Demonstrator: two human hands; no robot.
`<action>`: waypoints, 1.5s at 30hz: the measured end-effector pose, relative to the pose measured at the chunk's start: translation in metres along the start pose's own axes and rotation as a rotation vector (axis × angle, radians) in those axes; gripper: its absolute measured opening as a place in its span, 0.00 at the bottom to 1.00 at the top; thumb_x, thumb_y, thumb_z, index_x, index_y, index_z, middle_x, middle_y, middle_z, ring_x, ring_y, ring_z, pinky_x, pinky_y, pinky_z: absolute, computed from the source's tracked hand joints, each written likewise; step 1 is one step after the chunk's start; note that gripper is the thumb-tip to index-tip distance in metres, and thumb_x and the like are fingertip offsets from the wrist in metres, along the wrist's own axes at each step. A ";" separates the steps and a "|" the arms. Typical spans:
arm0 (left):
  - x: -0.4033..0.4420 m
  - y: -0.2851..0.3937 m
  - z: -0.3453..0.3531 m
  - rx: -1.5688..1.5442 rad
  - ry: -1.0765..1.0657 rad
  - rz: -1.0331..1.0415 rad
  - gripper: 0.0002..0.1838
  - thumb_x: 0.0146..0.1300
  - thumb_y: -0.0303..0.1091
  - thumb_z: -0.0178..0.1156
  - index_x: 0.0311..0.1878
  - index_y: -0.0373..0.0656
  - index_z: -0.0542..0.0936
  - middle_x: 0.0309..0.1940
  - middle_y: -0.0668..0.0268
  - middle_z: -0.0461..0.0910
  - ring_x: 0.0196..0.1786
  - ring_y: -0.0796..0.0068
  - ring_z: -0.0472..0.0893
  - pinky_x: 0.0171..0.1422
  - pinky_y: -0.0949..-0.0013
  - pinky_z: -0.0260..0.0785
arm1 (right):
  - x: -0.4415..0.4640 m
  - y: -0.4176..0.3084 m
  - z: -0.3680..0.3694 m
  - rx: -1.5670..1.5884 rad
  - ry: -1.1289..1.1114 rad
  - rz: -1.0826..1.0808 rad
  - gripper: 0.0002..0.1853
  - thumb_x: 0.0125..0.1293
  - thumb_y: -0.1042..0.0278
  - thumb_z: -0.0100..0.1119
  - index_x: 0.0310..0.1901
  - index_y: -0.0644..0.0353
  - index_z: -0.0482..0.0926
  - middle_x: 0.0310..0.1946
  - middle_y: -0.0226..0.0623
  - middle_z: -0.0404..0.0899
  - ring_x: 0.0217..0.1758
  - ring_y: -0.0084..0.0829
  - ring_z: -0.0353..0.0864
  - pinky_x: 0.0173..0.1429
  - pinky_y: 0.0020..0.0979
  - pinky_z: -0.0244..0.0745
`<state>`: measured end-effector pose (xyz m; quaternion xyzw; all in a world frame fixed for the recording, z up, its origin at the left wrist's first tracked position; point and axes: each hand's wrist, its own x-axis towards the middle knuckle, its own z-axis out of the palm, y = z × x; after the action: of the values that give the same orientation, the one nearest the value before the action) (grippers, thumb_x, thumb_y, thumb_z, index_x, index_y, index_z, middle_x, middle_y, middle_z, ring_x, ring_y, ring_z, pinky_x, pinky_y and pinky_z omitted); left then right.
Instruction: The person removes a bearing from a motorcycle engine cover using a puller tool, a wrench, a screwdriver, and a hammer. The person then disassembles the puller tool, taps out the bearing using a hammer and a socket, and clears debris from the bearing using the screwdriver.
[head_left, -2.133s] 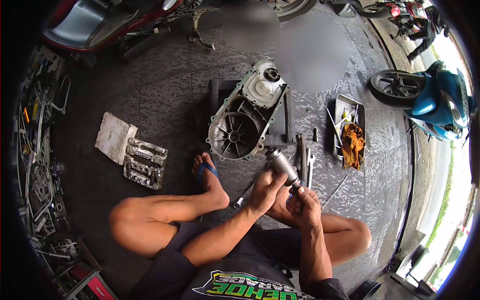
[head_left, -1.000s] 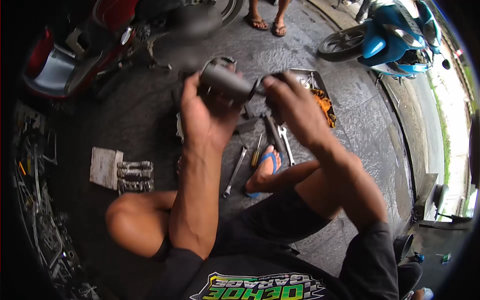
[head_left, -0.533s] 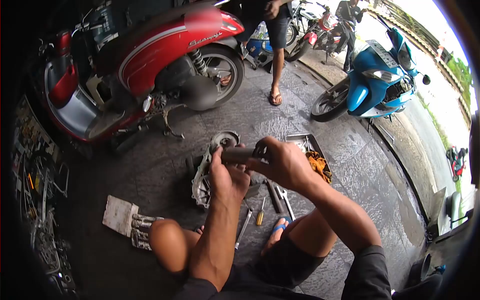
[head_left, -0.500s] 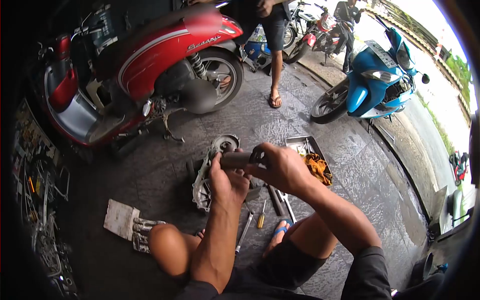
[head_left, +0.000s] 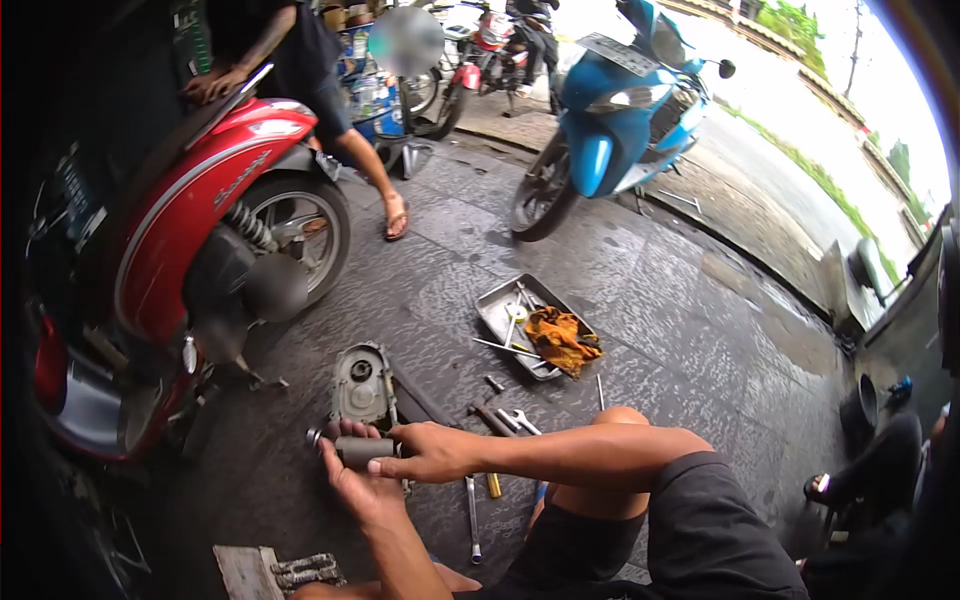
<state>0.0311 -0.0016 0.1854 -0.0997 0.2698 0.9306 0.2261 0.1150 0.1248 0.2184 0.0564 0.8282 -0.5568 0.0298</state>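
A grey metal cylinder (head_left: 356, 453) lies level between my hands, above the floor. My left hand (head_left: 365, 488) supports it from below, palm up, with the fingers curled around its left part. My right hand (head_left: 436, 452) grips the cylinder's right end, its thumb along the near side. A small shiny round part (head_left: 313, 437) shows at the left fingertips; whether it is joined to the cylinder I cannot tell. Just beyond the hands stands a light metal engine casing (head_left: 362, 383), its lower part hidden by them. A spanner (head_left: 473, 520) and a yellow screwdriver handle (head_left: 493, 486) lie beside my right forearm.
A metal tray (head_left: 492, 312) holds tools and an orange rag (head_left: 563, 340). More tools, including an open-ended spanner (head_left: 524, 421), lie nearer me. A red scooter (head_left: 215, 190) stands left, with a person (head_left: 300, 70) beside it. A blue motorcycle (head_left: 600, 130) is parked ahead.
The view has swung right, so the scooter and casing sit further left. Both hands have lowered with the cylinder. The person by the scooter now leans over its seat.
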 end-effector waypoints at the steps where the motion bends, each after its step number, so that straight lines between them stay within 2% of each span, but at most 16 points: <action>1: -0.001 -0.003 0.001 0.044 0.000 -0.004 0.17 0.77 0.48 0.52 0.54 0.46 0.78 0.46 0.70 0.81 0.48 0.73 0.80 0.55 0.65 0.76 | -0.001 0.001 -0.005 0.026 -0.001 -0.013 0.40 0.69 0.37 0.57 0.59 0.75 0.74 0.39 0.62 0.83 0.45 0.51 0.86 0.50 0.44 0.78; 2: 0.011 -0.006 -0.020 0.010 -0.176 -0.075 0.18 0.77 0.49 0.53 0.56 0.46 0.78 0.48 0.70 0.81 0.48 0.73 0.79 0.55 0.65 0.76 | -0.004 0.002 -0.011 0.032 0.019 -0.001 0.40 0.69 0.37 0.57 0.59 0.75 0.74 0.39 0.62 0.83 0.45 0.51 0.86 0.50 0.44 0.78; 4: 0.009 -0.013 -0.005 0.004 -0.117 -0.110 0.18 0.77 0.49 0.53 0.54 0.45 0.78 0.47 0.69 0.81 0.48 0.73 0.79 0.57 0.65 0.75 | -0.008 0.001 -0.023 -0.024 0.084 0.094 0.36 0.68 0.39 0.59 0.51 0.76 0.78 0.33 0.60 0.83 0.38 0.53 0.86 0.44 0.47 0.77; 8: 0.015 -0.031 0.006 0.019 -0.106 -0.128 0.18 0.77 0.48 0.53 0.53 0.43 0.78 0.48 0.68 0.82 0.50 0.71 0.80 0.59 0.64 0.75 | -0.022 0.009 -0.035 -0.138 0.170 0.009 0.32 0.62 0.43 0.64 0.43 0.73 0.76 0.33 0.62 0.83 0.42 0.59 0.85 0.49 0.48 0.78; 12: 0.012 -0.052 0.011 0.053 -0.302 -0.223 0.17 0.77 0.48 0.54 0.54 0.44 0.78 0.49 0.67 0.82 0.55 0.70 0.79 0.62 0.62 0.74 | -0.026 0.033 -0.036 0.028 0.284 -0.050 0.32 0.60 0.45 0.65 0.47 0.75 0.75 0.38 0.62 0.84 0.46 0.56 0.85 0.52 0.46 0.78; 16: 0.000 -0.078 0.033 0.222 -0.128 -0.197 0.17 0.75 0.49 0.57 0.53 0.45 0.79 0.48 0.66 0.81 0.53 0.68 0.78 0.64 0.62 0.72 | -0.037 0.043 -0.050 0.031 0.117 0.070 0.33 0.64 0.43 0.64 0.58 0.67 0.77 0.41 0.59 0.84 0.45 0.54 0.86 0.51 0.46 0.79; 19: 0.014 -0.092 0.013 0.124 -0.211 -0.398 0.21 0.76 0.53 0.54 0.54 0.46 0.79 0.50 0.65 0.80 0.56 0.66 0.77 0.66 0.61 0.70 | -0.045 0.042 -0.063 -0.070 0.252 0.098 0.33 0.64 0.42 0.64 0.55 0.67 0.80 0.39 0.59 0.85 0.44 0.55 0.86 0.50 0.47 0.79; 22: 0.013 -0.118 -0.014 0.304 -0.171 -0.389 0.27 0.76 0.61 0.48 0.57 0.46 0.78 0.49 0.66 0.82 0.57 0.69 0.78 0.68 0.59 0.66 | -0.052 0.047 -0.079 -0.176 0.252 0.252 0.30 0.62 0.41 0.65 0.48 0.65 0.83 0.36 0.58 0.85 0.41 0.56 0.86 0.47 0.49 0.79; 23: 0.019 -0.124 -0.047 0.223 -0.351 -0.473 0.28 0.76 0.61 0.48 0.56 0.44 0.78 0.51 0.65 0.82 0.56 0.68 0.79 0.66 0.59 0.67 | -0.052 0.055 -0.083 -0.254 0.268 0.291 0.29 0.62 0.41 0.65 0.46 0.64 0.84 0.34 0.58 0.84 0.41 0.56 0.86 0.46 0.49 0.79; 25: 0.007 -0.142 -0.082 0.624 -0.170 -0.506 0.23 0.76 0.53 0.54 0.53 0.39 0.80 0.43 0.64 0.85 0.42 0.71 0.83 0.49 0.68 0.75 | -0.060 0.042 -0.105 -0.397 0.284 0.387 0.27 0.62 0.43 0.66 0.43 0.64 0.84 0.32 0.56 0.84 0.39 0.55 0.86 0.45 0.49 0.78; 27: 0.000 -0.161 -0.145 1.090 -0.065 -0.398 0.13 0.73 0.39 0.59 0.48 0.38 0.83 0.36 0.65 0.85 0.34 0.80 0.82 0.38 0.75 0.73 | -0.066 0.038 -0.128 -0.394 0.297 0.511 0.27 0.62 0.43 0.66 0.47 0.63 0.85 0.36 0.57 0.86 0.43 0.54 0.87 0.51 0.48 0.81; 28: 0.000 -0.170 -0.195 1.305 -0.029 -0.311 0.12 0.69 0.37 0.63 0.45 0.36 0.84 0.35 0.65 0.85 0.34 0.80 0.82 0.37 0.74 0.74 | -0.073 0.045 -0.136 -0.393 0.409 0.474 0.27 0.61 0.45 0.66 0.46 0.65 0.85 0.35 0.56 0.86 0.42 0.51 0.88 0.50 0.46 0.81; 31: -0.021 -0.172 -0.266 2.024 0.058 0.018 0.17 0.63 0.36 0.66 0.50 0.35 0.82 0.42 0.55 0.85 0.46 0.56 0.84 0.54 0.59 0.76 | -0.093 0.050 -0.159 -0.199 0.629 0.450 0.24 0.64 0.50 0.66 0.46 0.69 0.84 0.27 0.43 0.83 0.30 0.34 0.83 0.39 0.38 0.76; 34: -0.038 -0.163 -0.262 2.279 0.045 -0.097 0.20 0.62 0.39 0.67 0.53 0.39 0.79 0.50 0.53 0.80 0.56 0.51 0.79 0.65 0.54 0.70 | -0.111 0.049 -0.174 -0.175 0.780 0.506 0.27 0.64 0.48 0.66 0.45 0.71 0.84 0.25 0.37 0.81 0.28 0.26 0.79 0.35 0.32 0.72; 39: -0.034 -0.163 -0.271 2.390 -0.051 -0.277 0.21 0.62 0.42 0.68 0.52 0.40 0.79 0.52 0.53 0.80 0.57 0.51 0.80 0.64 0.53 0.72 | -0.127 0.049 -0.182 -0.168 0.907 0.540 0.27 0.65 0.46 0.66 0.43 0.70 0.84 0.23 0.35 0.79 0.27 0.24 0.76 0.33 0.31 0.70; 45: -0.028 -0.168 -0.269 2.346 0.010 -0.378 0.16 0.61 0.40 0.67 0.47 0.41 0.80 0.46 0.49 0.83 0.53 0.47 0.83 0.60 0.52 0.75 | -0.132 0.074 -0.189 -0.309 0.754 0.725 0.27 0.63 0.44 0.64 0.33 0.69 0.84 0.20 0.36 0.78 0.24 0.27 0.77 0.32 0.35 0.71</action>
<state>0.1523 -0.0329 -0.1070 0.1265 0.9392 0.0668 0.3122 0.2580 0.3193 0.2368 0.5290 0.7811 -0.3240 -0.0715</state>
